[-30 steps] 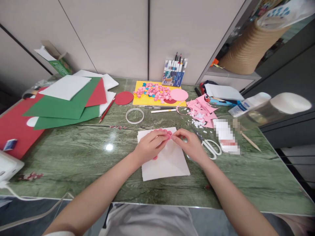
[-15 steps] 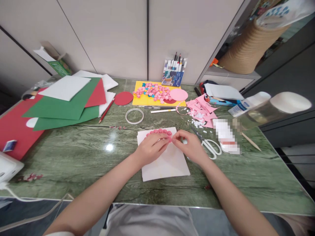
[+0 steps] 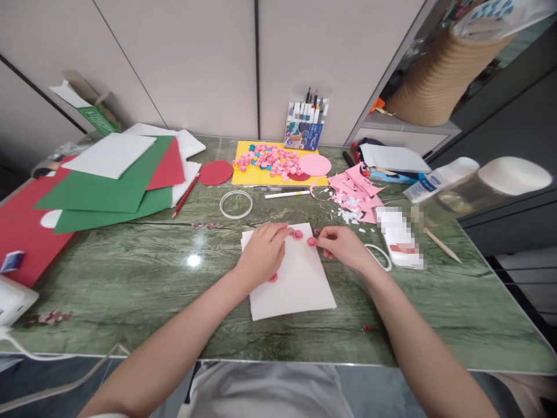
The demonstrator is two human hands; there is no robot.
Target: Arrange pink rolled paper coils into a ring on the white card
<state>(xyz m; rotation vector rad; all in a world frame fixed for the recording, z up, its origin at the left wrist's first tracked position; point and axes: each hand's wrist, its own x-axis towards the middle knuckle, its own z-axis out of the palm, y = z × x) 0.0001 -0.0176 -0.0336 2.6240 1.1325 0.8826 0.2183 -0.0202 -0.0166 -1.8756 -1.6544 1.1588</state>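
A stack of white paper sheets (image 3: 300,290) lies on the table in front of me. My left hand (image 3: 263,252) rests on its upper left part, palm down and fingers stretched out, hiding most of a row of small pink rosettes. One rosette (image 3: 298,234) shows by its fingertips and another (image 3: 273,277) below the palm. At the sheet's upper right edge, my right hand (image 3: 342,247) pinches a pink rosette (image 3: 312,241) between thumb and forefinger. White-handled scissors (image 3: 383,261) lie just right of this hand, partly covered by it.
Behind the paper are a roll of tape (image 3: 235,205), a white pen (image 3: 287,194) and yellow card (image 3: 235,179) with many pink rosettes. Pink scraps (image 3: 354,188) lie to the right, near a clear bottle (image 3: 452,200). Green sheets (image 3: 104,180) and a red pencil (image 3: 186,195) lie left.
The hands have moved apart. My right hand has shifted right with the pink rosette; my left hand has slid slightly left and flattened over the row, uncovering a lower rosette.
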